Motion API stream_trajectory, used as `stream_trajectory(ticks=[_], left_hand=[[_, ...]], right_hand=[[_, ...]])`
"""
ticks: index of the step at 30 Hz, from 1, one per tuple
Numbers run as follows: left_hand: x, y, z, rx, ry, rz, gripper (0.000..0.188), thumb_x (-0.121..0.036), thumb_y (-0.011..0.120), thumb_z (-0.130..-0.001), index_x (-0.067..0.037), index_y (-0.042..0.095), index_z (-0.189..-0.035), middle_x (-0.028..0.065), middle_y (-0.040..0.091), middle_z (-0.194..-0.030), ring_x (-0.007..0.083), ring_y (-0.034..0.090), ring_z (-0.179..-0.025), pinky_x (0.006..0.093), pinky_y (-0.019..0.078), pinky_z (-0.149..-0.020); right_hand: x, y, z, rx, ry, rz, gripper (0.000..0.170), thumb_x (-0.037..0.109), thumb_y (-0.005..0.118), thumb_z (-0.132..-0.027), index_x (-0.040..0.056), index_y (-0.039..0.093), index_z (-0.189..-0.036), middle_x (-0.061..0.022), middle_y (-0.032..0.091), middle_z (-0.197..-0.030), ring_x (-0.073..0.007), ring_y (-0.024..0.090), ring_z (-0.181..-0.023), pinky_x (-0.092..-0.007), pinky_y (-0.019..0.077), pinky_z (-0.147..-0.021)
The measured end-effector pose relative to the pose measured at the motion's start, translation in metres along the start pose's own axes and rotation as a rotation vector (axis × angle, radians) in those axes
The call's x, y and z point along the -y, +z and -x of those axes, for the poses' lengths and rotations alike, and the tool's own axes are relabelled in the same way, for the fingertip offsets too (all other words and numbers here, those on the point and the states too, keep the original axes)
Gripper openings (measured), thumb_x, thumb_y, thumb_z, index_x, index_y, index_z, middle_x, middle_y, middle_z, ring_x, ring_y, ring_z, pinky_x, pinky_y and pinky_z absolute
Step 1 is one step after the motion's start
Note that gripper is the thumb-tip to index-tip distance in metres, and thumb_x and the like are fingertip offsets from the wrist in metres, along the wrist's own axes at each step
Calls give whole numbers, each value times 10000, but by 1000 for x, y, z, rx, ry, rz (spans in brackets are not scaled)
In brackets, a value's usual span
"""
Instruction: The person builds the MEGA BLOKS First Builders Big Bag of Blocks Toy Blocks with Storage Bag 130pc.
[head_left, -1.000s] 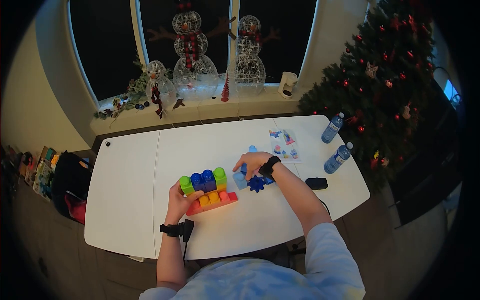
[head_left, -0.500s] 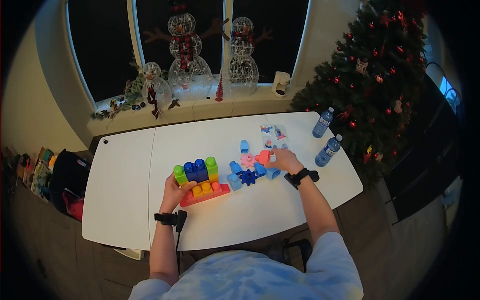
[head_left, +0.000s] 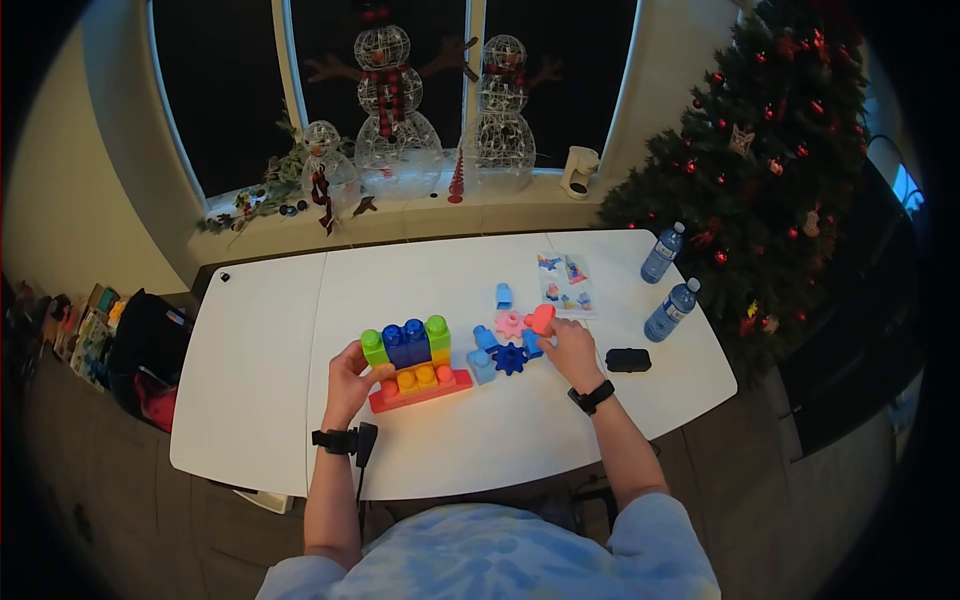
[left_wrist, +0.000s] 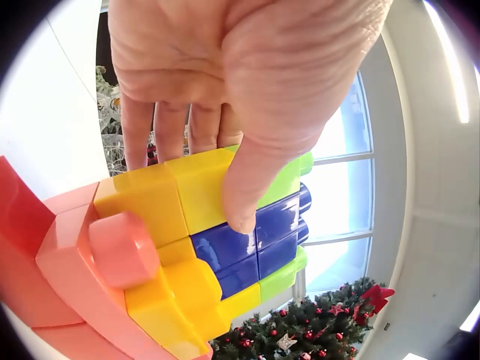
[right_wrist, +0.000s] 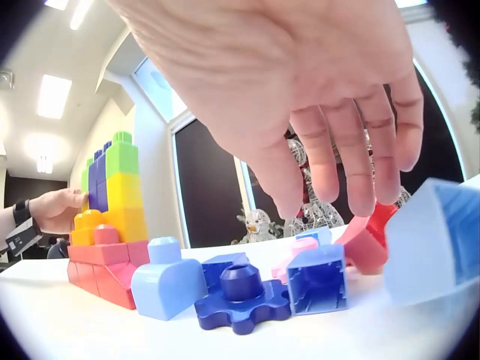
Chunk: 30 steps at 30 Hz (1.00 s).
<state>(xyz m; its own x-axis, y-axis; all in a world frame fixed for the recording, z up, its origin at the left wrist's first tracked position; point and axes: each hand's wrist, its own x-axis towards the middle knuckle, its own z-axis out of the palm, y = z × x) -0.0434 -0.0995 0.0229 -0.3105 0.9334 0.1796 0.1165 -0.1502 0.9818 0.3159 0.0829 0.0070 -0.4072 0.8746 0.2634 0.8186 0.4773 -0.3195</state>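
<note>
My left hand (head_left: 348, 385) grips the left end of a building-block wall (left_wrist: 142, 199), its thumb on the front and the fingers behind. The wall has a long red base, orange and yellow blocks above, then dark blue blocks (head_left: 406, 345) between lime green ones. My right hand (head_left: 572, 355) hovers among loose pieces with loosely extended fingers. Its fingertips overlap a red block (right_wrist: 367, 247) in the right wrist view. A light blue block (right_wrist: 431, 244) under this hand is hidden in the head view. Nearby lie a dark blue gear (head_left: 511, 359) and a pink gear (head_left: 510, 323).
More light blue blocks (head_left: 481, 367) lie between the wall and the right hand, with one (head_left: 504, 296) farther back. A picture sheet (head_left: 566, 285) lies behind. Two water bottles (head_left: 671, 310) and a black case (head_left: 628, 360) stand toward the right edge.
My right hand has moved right from over the gears, past the red block, then back nearer my body over a light blue block. My left hand keeps its grip on the wall.
</note>
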Motion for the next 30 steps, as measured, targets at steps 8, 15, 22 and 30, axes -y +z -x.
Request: stream_trajectory(ticks=[8,15,22,30], left_hand=[[-5,6,0,-9,74,-14,529,-45,856,-805,15,605,-1267,88,693,-1189,192,655,-1141,357,501,-1049],[-15,12,-4,-67,70,-62,449,-44,850,-810,11,626,-1195,74,718,-1085,154,684,-1011,317,558,-918],[-16,10,-7,-32,70,-46,390,-34,842,-818,14,628,-1141,62,718,-1031,141,686,-976,307,561,-894],[-11,9,-9,1,89,-7,417,-30,841,-819,10,627,-1175,59,704,-1066,140,674,-993,306,547,-924]], right_hand=[[24,46,-21,30,95,128,449,176,854,-743,85,632,-1123,-155,725,-922,-352,723,-907,-446,597,-773],[103,-57,-38,-81,-114,-576,470,97,805,-780,51,598,-1200,-156,721,-995,-313,733,-867,-385,600,-790],[201,-61,-52,153,-608,-934,494,38,771,-816,62,624,-1287,-128,700,-1158,-249,723,-1008,-355,573,-904],[208,-41,-58,240,-636,-872,461,15,733,-791,42,620,-1238,-152,695,-1105,-308,708,-960,-389,571,-890]])
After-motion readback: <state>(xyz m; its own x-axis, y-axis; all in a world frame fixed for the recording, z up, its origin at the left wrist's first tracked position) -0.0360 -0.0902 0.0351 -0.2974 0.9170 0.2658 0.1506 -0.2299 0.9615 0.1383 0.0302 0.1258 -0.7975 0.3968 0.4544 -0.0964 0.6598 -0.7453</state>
